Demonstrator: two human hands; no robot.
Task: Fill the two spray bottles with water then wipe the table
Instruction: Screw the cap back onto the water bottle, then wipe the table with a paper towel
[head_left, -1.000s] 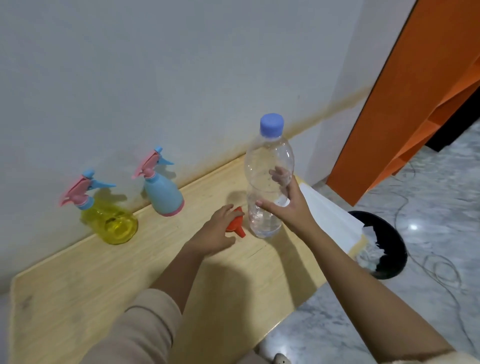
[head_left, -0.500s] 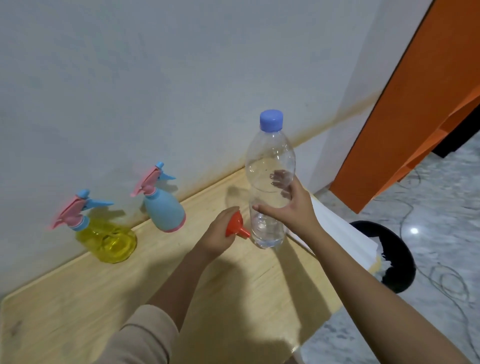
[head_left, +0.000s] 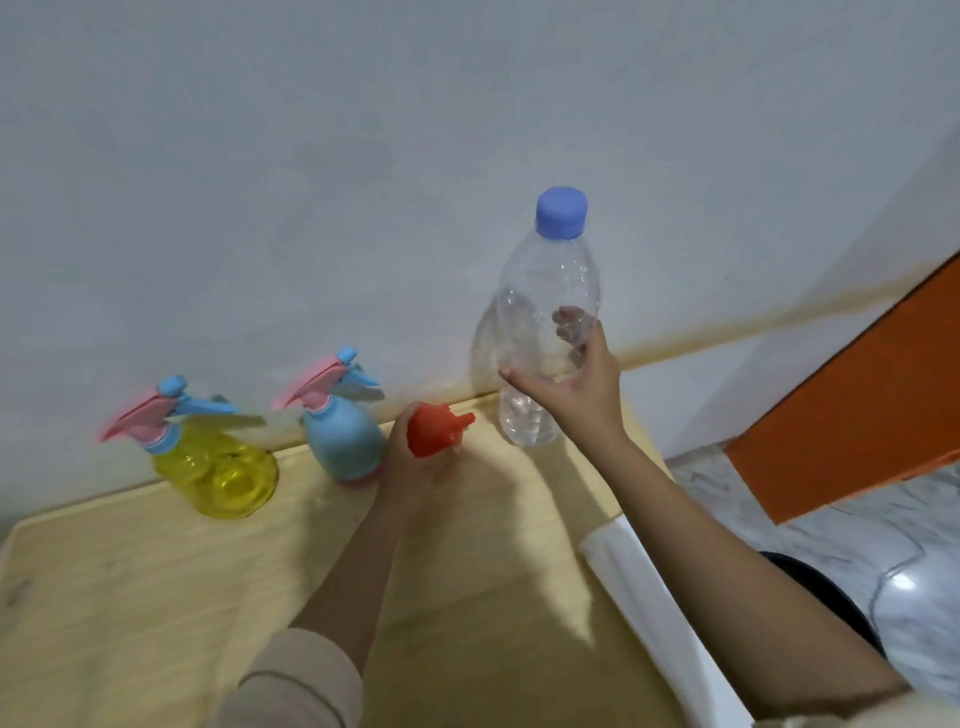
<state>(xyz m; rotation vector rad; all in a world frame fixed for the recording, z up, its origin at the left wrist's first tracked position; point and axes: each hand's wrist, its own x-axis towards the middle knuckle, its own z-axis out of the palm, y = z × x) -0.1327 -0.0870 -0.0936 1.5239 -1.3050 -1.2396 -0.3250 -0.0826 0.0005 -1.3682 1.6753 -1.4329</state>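
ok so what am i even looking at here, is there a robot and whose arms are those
No robot here: a person wears a camera on the head, so the picture looks down at their own arms. The left hand holds a small orange funnel; the right hand grips a clear plastic bottle with its blue cap on. On the wooden table by the wall stand a yellow spray bottle and a blue spray bottle, both with pink triggers. A white cloth-like sheet lies at the table's right edge.
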